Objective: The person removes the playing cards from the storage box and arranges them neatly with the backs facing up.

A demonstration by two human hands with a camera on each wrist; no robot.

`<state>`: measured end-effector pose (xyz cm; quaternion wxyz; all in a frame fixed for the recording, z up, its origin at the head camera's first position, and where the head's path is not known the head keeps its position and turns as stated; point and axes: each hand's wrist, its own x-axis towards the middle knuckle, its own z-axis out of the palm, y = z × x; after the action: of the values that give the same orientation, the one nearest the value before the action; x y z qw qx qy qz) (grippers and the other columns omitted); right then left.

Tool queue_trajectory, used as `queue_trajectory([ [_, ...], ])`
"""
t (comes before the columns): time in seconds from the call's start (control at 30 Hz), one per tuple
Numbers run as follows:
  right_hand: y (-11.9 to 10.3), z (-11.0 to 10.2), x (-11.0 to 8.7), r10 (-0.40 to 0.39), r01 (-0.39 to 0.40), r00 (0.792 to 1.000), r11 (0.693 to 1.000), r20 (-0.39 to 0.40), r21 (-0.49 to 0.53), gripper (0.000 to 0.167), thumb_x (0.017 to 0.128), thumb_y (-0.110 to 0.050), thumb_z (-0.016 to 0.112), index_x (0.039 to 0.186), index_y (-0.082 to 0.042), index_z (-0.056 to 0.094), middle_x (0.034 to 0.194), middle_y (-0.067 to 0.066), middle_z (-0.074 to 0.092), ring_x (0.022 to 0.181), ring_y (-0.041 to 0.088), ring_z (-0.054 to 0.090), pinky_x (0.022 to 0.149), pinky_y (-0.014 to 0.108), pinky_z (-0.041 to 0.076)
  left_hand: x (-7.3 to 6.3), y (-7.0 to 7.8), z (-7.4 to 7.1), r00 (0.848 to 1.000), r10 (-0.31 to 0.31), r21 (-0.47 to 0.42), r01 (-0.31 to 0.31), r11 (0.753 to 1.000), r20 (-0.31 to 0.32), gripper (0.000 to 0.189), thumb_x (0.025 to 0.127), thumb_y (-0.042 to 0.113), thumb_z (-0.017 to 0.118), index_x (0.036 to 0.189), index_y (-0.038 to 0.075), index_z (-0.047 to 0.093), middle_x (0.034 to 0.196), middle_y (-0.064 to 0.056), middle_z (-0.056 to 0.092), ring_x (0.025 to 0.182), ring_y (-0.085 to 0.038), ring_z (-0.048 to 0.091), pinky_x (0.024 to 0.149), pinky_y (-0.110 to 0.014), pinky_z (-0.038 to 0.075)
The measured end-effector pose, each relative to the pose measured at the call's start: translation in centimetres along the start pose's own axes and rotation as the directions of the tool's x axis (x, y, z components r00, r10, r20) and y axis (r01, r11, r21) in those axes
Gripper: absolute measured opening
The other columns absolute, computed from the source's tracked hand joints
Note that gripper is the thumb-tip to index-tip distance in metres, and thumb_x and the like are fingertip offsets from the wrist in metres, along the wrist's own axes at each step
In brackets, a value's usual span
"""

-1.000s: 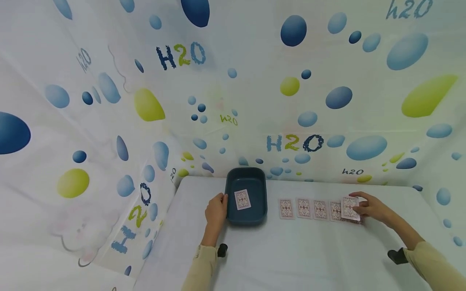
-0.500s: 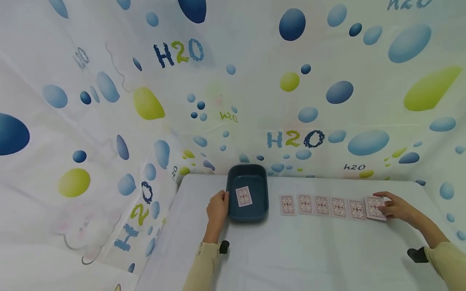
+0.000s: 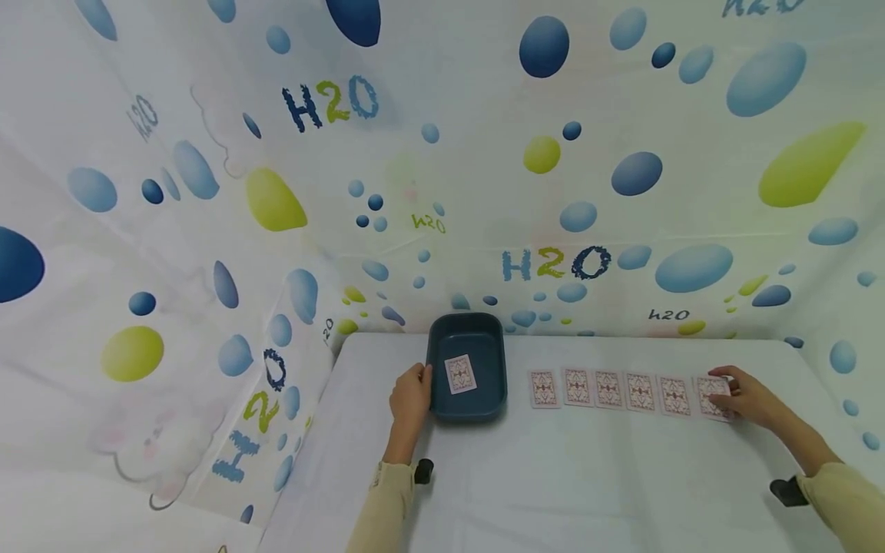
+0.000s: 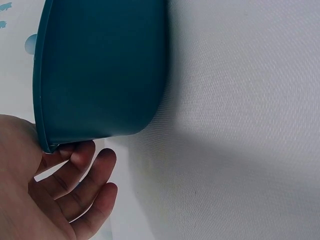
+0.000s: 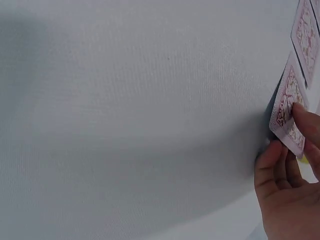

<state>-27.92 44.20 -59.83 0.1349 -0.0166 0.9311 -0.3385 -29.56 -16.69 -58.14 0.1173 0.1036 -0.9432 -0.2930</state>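
My left hand (image 3: 410,395) grips the left rim of a dark teal plastic tray (image 3: 501,376). In the left wrist view its curled fingers (image 4: 85,187) sit under the lip of the tray (image 4: 100,75). One playing card (image 3: 460,374) lies back up inside. At the right end of a row of cards, my right hand (image 3: 750,398) pinches a playing card (image 3: 707,388) with a red patterned back. The right wrist view has the thumb on top of this card (image 5: 286,102), fingers below its near edge, which is tilted up off the cloth.
Several more playing cards (image 3: 608,389) lie back up in a spaced row between the tray and my right hand. White cloth covers the table (image 3: 553,484). A printed curtain (image 3: 484,215) rises behind its back edge.
My right hand has moved right with its card, off the neighbouring cards, and lowered it at the row's right end. The left hand stays on the tray.
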Motion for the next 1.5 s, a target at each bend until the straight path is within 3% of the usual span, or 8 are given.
queue_trajectory([
  [0.23, -0.8, 0.2, 0.4, -0.046, 0.041, 0.998, 0.992, -0.034, -0.118, 0.059, 0.092, -0.019, 0.071, 0.131, 0.015, 0.042, 0.114, 0.042, 0.049, 0.098, 0.047, 0.055, 0.079, 0.052, 0.053, 0.0, -0.1, -0.3, 1.0, -0.006, -0.008, 0.006, 1.0, -0.011, 0.03, 0.103, 0.03, 0.056, 0.081, 0.01, 0.061, 0.066, -0.004, 0.056, 0.056, -0.017, 0.048, 0.05, -0.03, 0.032],
  [0.53, -0.4, 0.5, 0.6, -0.062, 0.057, 0.997, 0.989, -0.036, -0.14, 0.056, 0.092, -0.017, 0.07, 0.131, 0.015, 0.046, 0.114, 0.042, 0.044, 0.098, 0.047, 0.053, 0.075, 0.046, 0.053, -0.1, -0.4, -0.4, 1.0, 0.003, -0.02, -0.003, 1.0, -0.02, 0.031, 0.103, 0.029, 0.056, 0.078, 0.01, 0.059, 0.064, -0.004, 0.054, 0.055, -0.017, 0.047, 0.049, -0.03, 0.031],
  [0.9, -1.5, 0.1, 0.4, -0.066, 0.058, 0.997, 0.98, -0.04, -0.188, 0.057, 0.096, -0.024, 0.065, 0.131, 0.018, 0.045, 0.117, 0.043, 0.048, 0.101, 0.053, 0.054, 0.08, 0.055, 0.053, 0.0, -0.2, -0.2, 1.0, 0.01, -0.028, -0.01, 1.0, -0.011, 0.033, 0.103, 0.029, 0.056, 0.075, 0.011, 0.056, 0.063, -0.003, 0.051, 0.054, -0.016, 0.046, 0.049, -0.03, 0.03],
  [1.0, -3.3, 0.7, 0.9, -0.099, 0.084, 0.993, 0.975, -0.061, -0.206, 0.056, 0.098, -0.025, 0.064, 0.132, 0.016, 0.047, 0.117, 0.041, 0.05, 0.1, 0.05, 0.056, 0.08, 0.056, 0.052, 0.1, -0.1, -0.2, 1.0, 0.009, -0.028, -0.009, 1.0, -0.004, 0.033, 0.103, 0.029, 0.055, 0.076, 0.011, 0.056, 0.064, -0.003, 0.052, 0.054, -0.016, 0.046, 0.049, -0.03, 0.031],
  [1.17, -8.7, 2.7, 2.1, -0.213, 0.197, 0.974, 0.965, -0.078, -0.173, 0.058, 0.097, -0.024, 0.067, 0.135, 0.014, 0.046, 0.117, 0.038, 0.051, 0.1, 0.048, 0.059, 0.085, 0.058, 0.051, 0.1, 0.2, -0.3, 1.0, 0.006, -0.043, -0.006, 0.999, 0.001, 0.033, 0.104, 0.029, 0.055, 0.076, 0.011, 0.057, 0.064, -0.003, 0.053, 0.055, -0.016, 0.047, 0.049, -0.03, 0.031],
  [1.5, -19.6, 7.6, 5.8, -0.338, 0.337, 0.941, 0.94, -0.01, -0.052, 0.061, 0.098, -0.024, 0.065, 0.144, 0.007, 0.04, 0.129, 0.033, 0.05, 0.118, 0.051, 0.053, 0.096, 0.059, 0.048, 0.0, -0.2, -0.2, 1.0, -0.006, -0.033, 0.007, 0.999, 0.005, 0.031, 0.103, 0.029, 0.056, 0.077, 0.011, 0.058, 0.064, -0.003, 0.054, 0.054, -0.016, 0.047, 0.049, -0.03, 0.031],
])
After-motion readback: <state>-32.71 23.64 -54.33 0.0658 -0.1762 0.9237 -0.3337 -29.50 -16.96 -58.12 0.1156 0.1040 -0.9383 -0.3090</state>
